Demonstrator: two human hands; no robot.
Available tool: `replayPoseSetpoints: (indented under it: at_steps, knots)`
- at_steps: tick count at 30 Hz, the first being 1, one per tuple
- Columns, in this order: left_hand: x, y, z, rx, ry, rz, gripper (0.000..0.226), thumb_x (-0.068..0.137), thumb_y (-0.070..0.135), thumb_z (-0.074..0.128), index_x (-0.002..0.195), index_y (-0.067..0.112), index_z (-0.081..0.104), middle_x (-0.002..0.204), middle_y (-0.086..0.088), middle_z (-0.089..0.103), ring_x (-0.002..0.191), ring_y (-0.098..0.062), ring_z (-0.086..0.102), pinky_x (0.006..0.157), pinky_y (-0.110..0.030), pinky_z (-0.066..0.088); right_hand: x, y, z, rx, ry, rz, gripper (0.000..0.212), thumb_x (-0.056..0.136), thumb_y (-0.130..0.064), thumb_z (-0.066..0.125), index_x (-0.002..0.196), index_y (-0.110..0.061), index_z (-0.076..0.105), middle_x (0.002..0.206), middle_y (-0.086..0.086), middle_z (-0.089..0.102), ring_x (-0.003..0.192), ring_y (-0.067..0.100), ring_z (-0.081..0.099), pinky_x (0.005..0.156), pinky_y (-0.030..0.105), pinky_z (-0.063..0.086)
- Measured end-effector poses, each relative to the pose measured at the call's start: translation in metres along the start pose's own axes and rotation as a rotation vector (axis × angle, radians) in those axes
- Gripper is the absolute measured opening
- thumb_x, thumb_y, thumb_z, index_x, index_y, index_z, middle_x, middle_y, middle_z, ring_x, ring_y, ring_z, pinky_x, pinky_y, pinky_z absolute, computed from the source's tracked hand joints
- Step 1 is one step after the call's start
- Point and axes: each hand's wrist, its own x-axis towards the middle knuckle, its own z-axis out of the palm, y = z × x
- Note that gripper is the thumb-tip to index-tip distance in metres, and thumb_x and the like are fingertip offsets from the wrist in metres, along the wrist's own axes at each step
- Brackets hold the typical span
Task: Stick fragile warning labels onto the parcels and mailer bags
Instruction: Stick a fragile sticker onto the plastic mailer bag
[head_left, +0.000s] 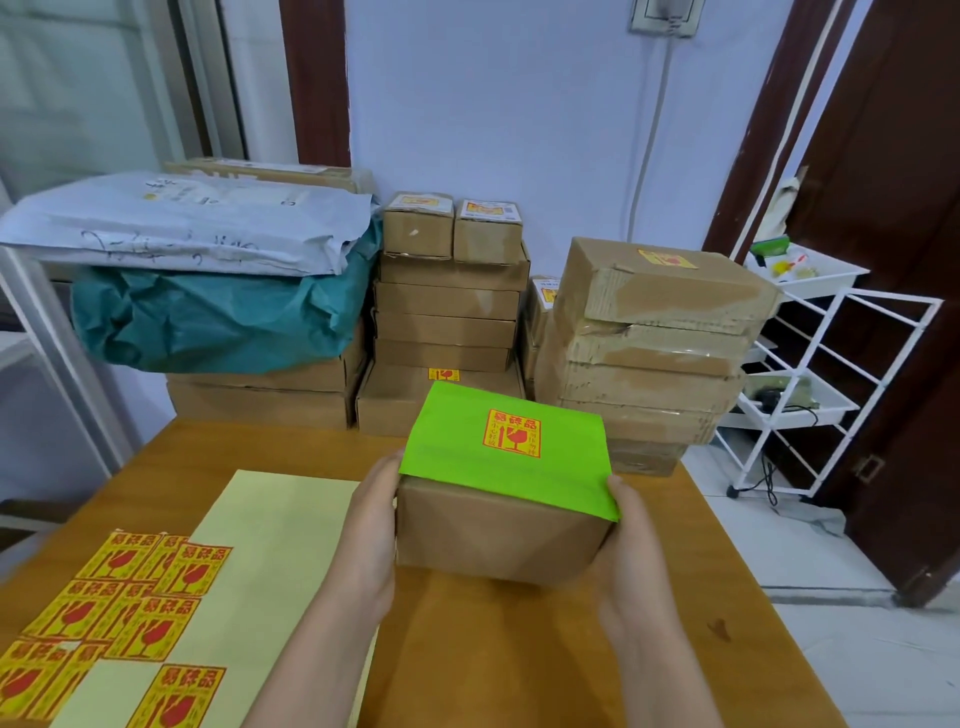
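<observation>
two hands, the left hand (371, 525) and the right hand (631, 545), are clasped against opposite sides of a cardboard box (498, 530), topped by a green mailer bag (467, 457) bearing a fragile label (512, 433). loose labels (130, 608) are spread left of the left hand; stacked parcels (447, 312) are seen beyond.

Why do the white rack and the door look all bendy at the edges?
In the head view, the wide-angle lens curves straight things near the edges, so the white rack and the door lean and bow. The middle stays clear: the red print on the green mailer bag reads sharply. Light is soft and even, with only a faint shadow under the box.
</observation>
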Motion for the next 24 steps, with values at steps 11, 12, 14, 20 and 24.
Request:
replayPoseSetpoints:
  at_steps: [11, 12, 14, 20, 24]
  knots:
    - [0.047, 0.037, -0.009, -0.041, 0.098, 0.118, 0.029, 0.099, 0.028, 0.042, 0.087, 0.028, 0.068, 0.076, 0.016, 0.071, 0.072, 0.005, 0.062, 0.067, -0.023, 0.046, 0.052, -0.016, 0.062, -0.149, -0.059, -0.101, 0.037, 0.096, -0.031, 0.045, 0.131, -0.025, 0.057, 0.120, -0.002, 0.067, 0.107, 0.015, 0.063, 0.099, 0.038, 0.046]
    - [0.053, 0.039, -0.009, -0.058, 0.109, 0.122, 0.028, 0.099, 0.029, 0.043, 0.086, 0.028, 0.068, 0.079, 0.016, 0.070, 0.077, 0.003, 0.061, 0.068, -0.025, 0.044, 0.059, -0.016, 0.068, -0.181, -0.064, -0.121, 0.043, 0.092, -0.035, 0.048, 0.133, -0.027, 0.054, 0.123, -0.003, 0.065, 0.113, 0.016, 0.060, 0.104, 0.042, 0.042]
    - [0.068, 0.042, -0.007, -0.101, 0.117, 0.116, 0.025, 0.098, 0.030, 0.045, 0.086, 0.029, 0.068, 0.080, 0.017, 0.069, 0.083, 0.001, 0.058, 0.069, -0.025, 0.043, 0.072, -0.017, 0.077, -0.225, -0.062, -0.156, 0.057, 0.081, -0.041, 0.049, 0.137, -0.027, 0.051, 0.130, -0.004, 0.060, 0.119, 0.016, 0.056, 0.108, 0.045, 0.039]
    - [0.117, 0.049, -0.001, -0.174, 0.133, 0.095, 0.020, 0.098, 0.030, 0.047, 0.092, 0.023, 0.065, 0.077, 0.013, 0.071, 0.071, 0.002, 0.064, 0.056, -0.018, 0.048, 0.109, -0.024, 0.102, -0.237, -0.013, -0.148, 0.046, 0.098, -0.026, 0.041, 0.144, -0.023, 0.041, 0.139, -0.003, 0.051, 0.125, 0.018, 0.051, 0.108, 0.044, 0.038]
    - [0.155, 0.051, 0.006, -0.140, 0.227, 0.064, 0.031, 0.098, 0.040, 0.045, 0.122, 0.021, 0.053, 0.104, 0.008, 0.060, 0.093, -0.009, 0.058, 0.085, -0.028, 0.046, 0.130, -0.030, 0.120, -0.295, 0.015, -0.147, 0.049, 0.101, -0.025, 0.037, 0.149, -0.022, 0.029, 0.140, -0.010, 0.042, 0.131, 0.015, 0.041, 0.112, 0.039, 0.032]
